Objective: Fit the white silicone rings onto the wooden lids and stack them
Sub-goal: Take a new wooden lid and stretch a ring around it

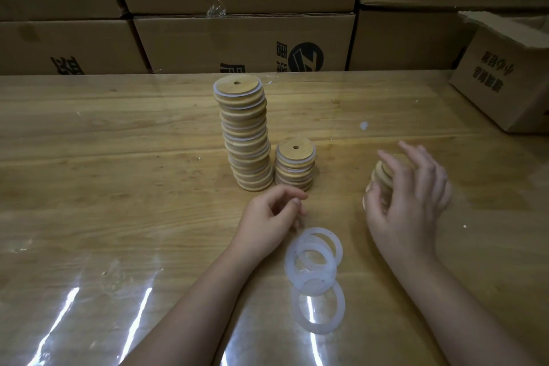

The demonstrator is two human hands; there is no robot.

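The wooden lids are flat, pale discs of smooth grain, each with a small round hole near its rim. They stand in a tall stack (244,140) that leans and staggers as it rises, with thin white edges showing between the discs. Just right of it, close to touching, is a short stack (295,168) of the same kind. The silicone rings (314,261) are soft, milky and translucent (the wood shows through them). They lie overlapped in a loose heap near the front edge, with one ring (318,309) flat at the near side of the heap.

The left hand (269,218) rests just beside the rings, its fingers loosely curled and holding nothing. The right hand (411,196) is spread wide with straight, blurred fingers in front of a small pile of lids (381,174). It hides most of that pile, and I cannot tell whether the thumb touches it.

The tabletop (118,163) is knotty light wood under a clear plastic film (68,306) that throws long streaks of glare. Brown cardboard cartons (243,41) with dark print wall the back. An open carton (502,77) sits at the right, cut off by the frame.
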